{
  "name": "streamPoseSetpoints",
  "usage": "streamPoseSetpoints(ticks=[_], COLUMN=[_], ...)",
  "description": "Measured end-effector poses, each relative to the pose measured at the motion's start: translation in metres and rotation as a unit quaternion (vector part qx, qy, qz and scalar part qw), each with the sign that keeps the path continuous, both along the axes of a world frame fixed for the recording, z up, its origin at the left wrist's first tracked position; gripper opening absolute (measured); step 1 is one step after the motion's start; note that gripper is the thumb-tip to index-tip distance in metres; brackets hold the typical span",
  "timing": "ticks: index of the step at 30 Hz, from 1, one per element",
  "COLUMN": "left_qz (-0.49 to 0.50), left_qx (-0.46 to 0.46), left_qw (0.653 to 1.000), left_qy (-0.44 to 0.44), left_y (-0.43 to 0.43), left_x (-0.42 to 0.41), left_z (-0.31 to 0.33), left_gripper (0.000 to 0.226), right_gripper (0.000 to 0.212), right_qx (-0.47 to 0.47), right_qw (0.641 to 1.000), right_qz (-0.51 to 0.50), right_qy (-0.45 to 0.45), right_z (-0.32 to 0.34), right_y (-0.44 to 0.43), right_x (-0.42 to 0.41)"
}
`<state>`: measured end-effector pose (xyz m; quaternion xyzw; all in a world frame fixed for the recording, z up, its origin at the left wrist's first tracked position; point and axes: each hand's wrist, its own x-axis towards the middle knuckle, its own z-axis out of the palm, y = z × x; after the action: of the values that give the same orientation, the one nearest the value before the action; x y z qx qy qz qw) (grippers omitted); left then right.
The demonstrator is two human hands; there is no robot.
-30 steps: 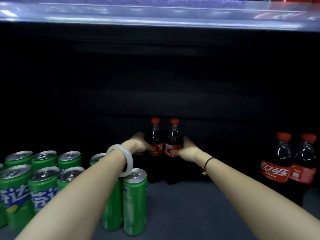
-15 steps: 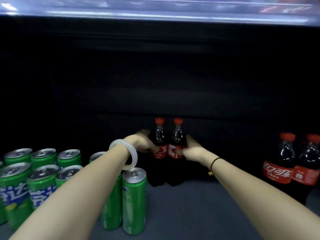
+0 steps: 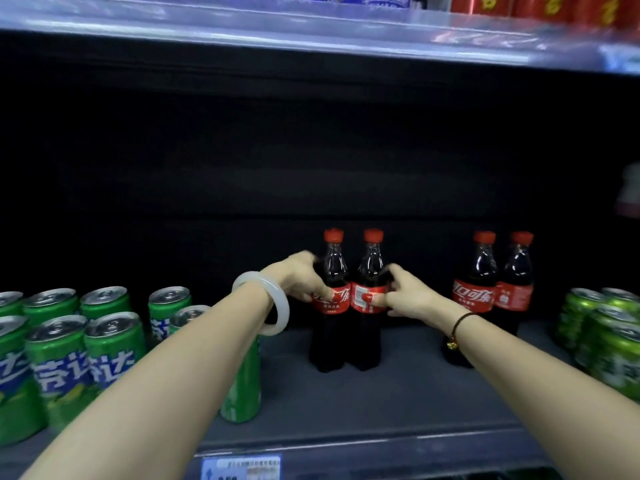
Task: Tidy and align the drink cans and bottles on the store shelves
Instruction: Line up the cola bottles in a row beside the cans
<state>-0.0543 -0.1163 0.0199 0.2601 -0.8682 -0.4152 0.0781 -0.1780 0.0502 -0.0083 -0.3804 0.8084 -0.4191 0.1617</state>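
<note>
Two cola bottles with red caps and red labels stand side by side, touching, in the middle of the dark shelf [image 3: 398, 403]. My left hand [image 3: 304, 277] grips the left bottle [image 3: 332, 271] at its label. My right hand [image 3: 408, 294] grips the right bottle [image 3: 370, 268] at its label, thumb across the front. Both bottles are upright with their bases on the shelf. A white bangle sits on my left wrist and a dark cord on my right.
Another pair of cola bottles [image 3: 491, 271] stands to the right. Green soda cans [image 3: 65, 344] crowd the left, with slim green cans [image 3: 242, 393] under my left forearm. More green cans [image 3: 609, 337] sit at the far right. An upper shelf edge [image 3: 311, 26] runs overhead.
The two held bottles have come forward toward the shelf's front, both hands still on them. The view has pulled back and shifted, showing the shelf's front edge and green cans at the right.
</note>
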Motion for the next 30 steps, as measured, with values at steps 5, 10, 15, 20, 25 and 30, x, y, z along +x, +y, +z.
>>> streamPoseSetpoints(ticks=[5,10,15,20,25,30], left_qz=[-0.029,-0.044,-0.051,-0.044,-0.042,-0.022], left_qx=[-0.007,-0.034,-0.04,-0.055,-0.065,-0.046], left_qw=[0.999,0.998,0.997,0.996,0.996,0.996], left_qy=[0.017,0.027,0.038,0.048,0.045,0.069], left_y=[0.03,0.058,0.08,0.096,0.106,0.106], left_x=[-0.003,-0.003,-0.007,-0.014,-0.021,-0.023], left_z=[-0.004,-0.006,-0.006,-0.004,-0.001,-0.009], left_gripper=[0.05,0.044,0.041,0.044,0.043,0.038], right_gripper=[0.054,0.051,0.05,0.044,0.044,0.051], right_qx=[-0.009,-0.021,-0.043,-0.063,-0.058,-0.031], right_qw=[1.0,0.999,0.998,0.996,0.997,0.998], right_qz=[-0.022,-0.029,-0.039,-0.042,-0.052,-0.032], right_qy=[-0.001,-0.019,-0.027,-0.039,-0.03,0.031], right_z=[-0.002,-0.004,-0.006,-0.011,-0.01,-0.007], right_y=[0.037,0.068,0.089,0.099,0.106,0.11], right_x=[0.004,0.006,0.002,-0.01,-0.02,-0.023])
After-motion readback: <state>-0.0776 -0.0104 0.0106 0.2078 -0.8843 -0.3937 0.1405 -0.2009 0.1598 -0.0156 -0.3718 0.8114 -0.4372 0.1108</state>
